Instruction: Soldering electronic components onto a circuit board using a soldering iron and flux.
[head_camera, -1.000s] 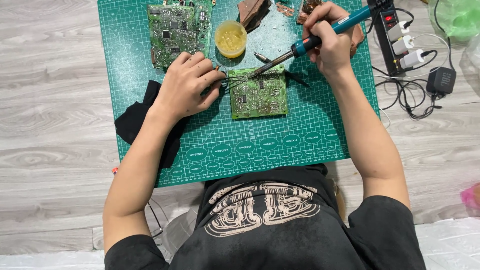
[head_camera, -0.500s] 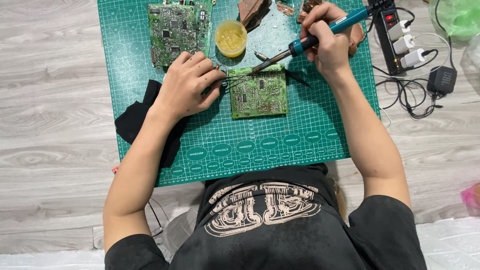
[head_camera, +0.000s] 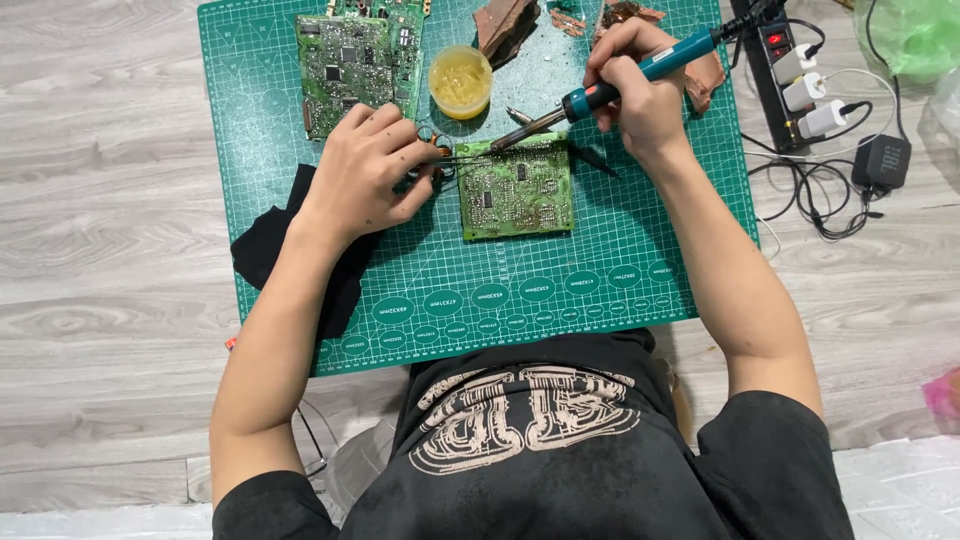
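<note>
A person seated on a pale wood floor works over a green cutting mat, seen from above. The right hand is closed around the blue handle of a soldering iron, with its metal tip angled down to the far edge of a small green circuit board at the middle of the mat. The left hand, fingers curled and pinched, grips thin tweezers that point right toward the same far edge, just beside the iron's tip. Good work here seems to call for a steady tip on one joint, with the tweezers ready to take the part once the solder softens and the left hand's heel braced on the mat. A yellow tub of flux sits just beyond the board, close to the iron's path, and a larger circuit board lies at the far left. A black cloth lies under the left forearm at the mat's left edge. To the right, a power strip and tangled cables crowd the floor, so the open room lies on the near half of the mat.
</note>
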